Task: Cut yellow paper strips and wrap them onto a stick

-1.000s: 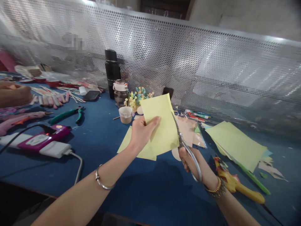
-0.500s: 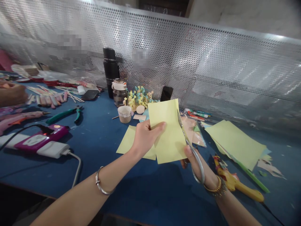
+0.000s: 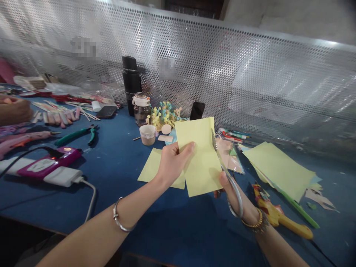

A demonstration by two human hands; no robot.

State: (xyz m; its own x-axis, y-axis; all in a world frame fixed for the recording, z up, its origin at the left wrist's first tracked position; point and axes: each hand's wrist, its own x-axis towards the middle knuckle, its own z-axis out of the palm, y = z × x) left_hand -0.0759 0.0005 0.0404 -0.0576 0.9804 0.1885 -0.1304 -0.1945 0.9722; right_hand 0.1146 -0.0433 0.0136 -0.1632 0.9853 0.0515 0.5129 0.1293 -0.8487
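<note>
On the blue work table [image 3: 111,211], at about 12 o'clock from the hands, stand a squat glass jar [image 3: 141,113] with a white lid and dark contents, and a small paper cup [image 3: 148,134] holding a tan powder or paste. Behind them rises a black flask [image 3: 131,85], its ribbed cap shut, so nothing inside shows. At about 1 o'clock, a cluster of curled paper shapes [image 3: 164,115] in yellow and turquoise sits beside an upright black phone [image 3: 197,110].

The left hand [image 3: 174,163] pinches a sheet of pale yellow paper [image 3: 200,159] between thumb and fingers, a firm, narrow hold, with the sheet raised above the table. The right hand [image 3: 230,189] closes on the steel scissors [image 3: 230,181], thumb through one loop, the grip narrow. Their long blades lie along the sheet's right edge (whether paper sits between them is hard to tell).

A loose yellow sheet [image 3: 151,170] lies at 9 o'clock beneath the left hand, and a stack of yellow paper [image 3: 278,170] lies at 3 o'clock. Green-handled pliers [image 3: 76,135] and a magenta-and-white power strip [image 3: 47,168] sit well left, near a co-worker's hand [image 3: 13,110]. A perforated metal sheet [image 3: 222,66] walls the far edge.
</note>
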